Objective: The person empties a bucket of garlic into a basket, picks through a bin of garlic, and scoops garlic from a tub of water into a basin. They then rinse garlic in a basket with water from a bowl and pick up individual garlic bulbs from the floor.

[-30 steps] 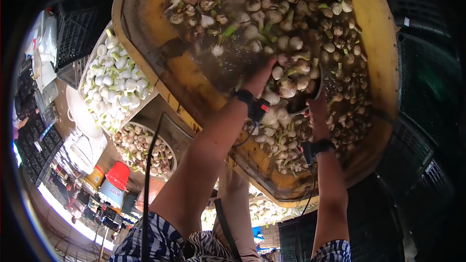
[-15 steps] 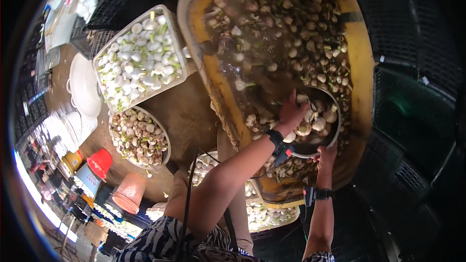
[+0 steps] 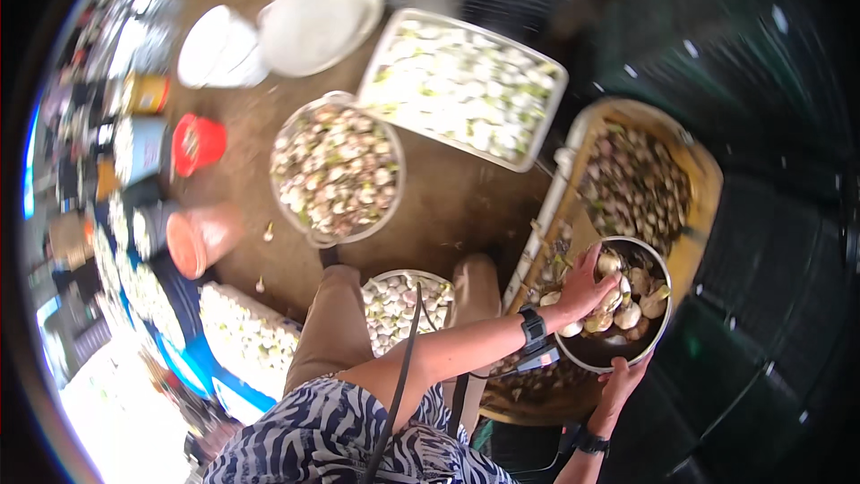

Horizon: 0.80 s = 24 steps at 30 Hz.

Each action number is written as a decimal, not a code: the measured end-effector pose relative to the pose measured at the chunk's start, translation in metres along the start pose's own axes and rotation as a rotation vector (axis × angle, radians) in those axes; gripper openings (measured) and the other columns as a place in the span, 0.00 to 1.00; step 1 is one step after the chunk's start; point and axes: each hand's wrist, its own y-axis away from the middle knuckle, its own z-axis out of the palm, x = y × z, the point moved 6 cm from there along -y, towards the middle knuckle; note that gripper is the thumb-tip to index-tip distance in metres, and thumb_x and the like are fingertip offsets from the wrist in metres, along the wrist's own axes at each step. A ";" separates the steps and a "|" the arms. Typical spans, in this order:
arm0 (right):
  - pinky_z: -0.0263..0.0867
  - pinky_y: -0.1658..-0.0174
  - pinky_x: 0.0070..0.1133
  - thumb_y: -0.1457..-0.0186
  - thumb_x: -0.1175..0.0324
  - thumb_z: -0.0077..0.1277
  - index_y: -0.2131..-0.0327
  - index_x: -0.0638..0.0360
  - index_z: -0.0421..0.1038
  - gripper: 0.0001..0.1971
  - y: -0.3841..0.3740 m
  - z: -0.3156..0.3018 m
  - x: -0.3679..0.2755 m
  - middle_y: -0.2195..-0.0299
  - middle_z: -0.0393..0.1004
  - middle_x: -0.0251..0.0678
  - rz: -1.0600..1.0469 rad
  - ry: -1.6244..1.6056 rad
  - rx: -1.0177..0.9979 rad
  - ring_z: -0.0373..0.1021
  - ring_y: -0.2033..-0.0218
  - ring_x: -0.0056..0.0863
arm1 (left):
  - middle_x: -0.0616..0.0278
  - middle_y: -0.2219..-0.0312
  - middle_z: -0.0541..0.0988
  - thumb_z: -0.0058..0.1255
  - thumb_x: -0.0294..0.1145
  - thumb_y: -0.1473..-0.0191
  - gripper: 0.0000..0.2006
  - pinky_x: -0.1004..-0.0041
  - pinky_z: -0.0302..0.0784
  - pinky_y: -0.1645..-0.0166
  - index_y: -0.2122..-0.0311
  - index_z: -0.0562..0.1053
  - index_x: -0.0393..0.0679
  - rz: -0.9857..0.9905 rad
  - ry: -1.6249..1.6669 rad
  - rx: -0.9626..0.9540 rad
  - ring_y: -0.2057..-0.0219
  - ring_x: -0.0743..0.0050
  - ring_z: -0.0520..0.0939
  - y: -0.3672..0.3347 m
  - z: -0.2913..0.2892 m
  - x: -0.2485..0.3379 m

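The right hand [image 3: 624, 382] clamps the bowl's near edge [image 3: 613, 370] (left hand [image 3: 584, 290] on garlic bulbs [image 3: 628, 315], grip unclear), so tilting could spill them.

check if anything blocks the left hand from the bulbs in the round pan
Nothing visible does: the left hand touches the garlic bulbs in the round pan, which the right hand holds by its edge.

"What's the bowl [image 3: 638, 351] made of?"
"Metal, it seems, with a smooth, shiny rim."
"And the garlic bulbs [image 3: 627, 315] inside?"
"Papery skins, some smooth, some rough."
"The tub [image 3: 705, 186]?"
"Plastic-looking, its wall scuffed and stained."
"The tray [image 3: 544, 125]?"
"Smooth plastic, by its look."
"Clothing?"
"Printed cloth for the shirt [image 3: 313, 421], matt cloth for the trousers [image 3: 331, 323], and 2 dark matt wristbands [image 3: 534, 327]."
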 end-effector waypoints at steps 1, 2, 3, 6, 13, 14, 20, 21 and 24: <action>0.55 0.94 0.14 0.66 0.83 0.38 0.47 0.58 0.48 0.35 0.011 0.017 -0.014 0.71 0.67 0.41 -0.044 0.066 -0.004 0.60 0.90 0.21 | 0.40 0.52 0.60 0.50 0.48 0.56 0.36 0.61 0.62 0.50 0.44 0.51 0.42 0.010 0.025 0.044 0.53 0.44 0.65 -0.001 -0.033 0.008; 0.55 0.94 0.14 0.66 0.83 0.38 0.45 0.57 0.46 0.37 0.021 0.035 -0.025 0.71 0.67 0.41 -0.085 0.130 0.001 0.60 0.90 0.22 | 0.41 0.53 0.60 0.50 0.47 0.56 0.36 0.62 0.62 0.50 0.45 0.52 0.42 -0.143 0.226 -0.018 0.53 0.47 0.66 0.002 -0.065 0.003; 0.56 0.91 0.13 0.67 0.84 0.37 0.43 0.56 0.43 0.41 0.029 0.059 -0.032 0.60 0.65 0.45 -0.102 0.157 -0.075 0.65 0.81 0.25 | 0.42 0.54 0.61 0.50 0.46 0.56 0.35 0.64 0.63 0.51 0.45 0.53 0.42 -0.291 0.434 -0.088 0.54 0.50 0.68 0.007 -0.087 0.002; 0.65 0.80 0.21 0.65 0.83 0.39 0.43 0.57 0.43 0.39 0.055 0.192 -0.043 0.61 0.67 0.44 -0.234 0.270 -0.352 0.66 0.77 0.29 | 0.51 0.61 0.67 0.49 0.42 0.55 0.33 0.69 0.70 0.61 0.45 0.52 0.42 -0.093 0.480 0.255 0.67 0.65 0.74 -0.011 -0.220 -0.073; 0.62 0.65 0.37 0.58 0.72 0.45 0.44 0.62 0.39 0.37 0.100 0.434 -0.060 0.69 0.69 0.58 -0.595 0.913 -0.510 0.66 0.67 0.55 | 0.51 0.54 0.63 0.44 0.36 0.52 0.31 0.66 0.60 0.50 0.44 0.49 0.42 -0.283 0.758 0.606 0.53 0.65 0.64 -0.010 -0.442 -0.146; 0.62 0.66 0.38 0.58 0.73 0.44 0.44 0.63 0.40 0.36 0.117 0.468 -0.064 0.71 0.69 0.58 -0.666 0.922 -0.526 0.66 0.68 0.55 | 0.49 0.50 0.59 0.44 0.38 0.53 0.32 0.67 0.56 0.47 0.44 0.49 0.42 -0.339 0.723 0.533 0.49 0.61 0.60 -0.011 -0.471 -0.171; 0.63 0.70 0.37 0.58 0.74 0.41 0.46 0.73 0.38 0.34 0.217 0.641 -0.055 0.77 0.70 0.56 -0.998 1.078 -0.652 0.68 0.74 0.51 | 0.54 0.46 0.55 0.45 0.47 0.53 0.38 0.61 0.55 0.46 0.41 0.42 0.50 -0.292 0.494 0.909 0.45 0.57 0.54 0.049 -0.634 -0.302; 0.64 0.68 0.39 0.57 0.73 0.41 0.47 0.71 0.41 0.33 0.174 0.630 -0.065 0.73 0.69 0.58 -1.028 1.119 -0.565 0.68 0.71 0.52 | 0.56 0.49 0.60 0.43 0.47 0.52 0.36 0.58 0.59 0.51 0.41 0.42 0.52 -0.427 1.008 0.726 0.51 0.61 0.61 0.018 -0.594 -0.278; 0.64 0.68 0.37 0.56 0.74 0.40 0.45 0.69 0.40 0.33 0.169 0.650 -0.081 0.75 0.70 0.57 -0.976 1.163 -0.587 0.68 0.72 0.50 | 0.58 0.54 0.65 0.40 0.39 0.50 0.28 0.65 0.65 0.59 0.43 0.49 0.51 -0.403 1.007 0.758 0.59 0.72 0.67 0.032 -0.614 -0.277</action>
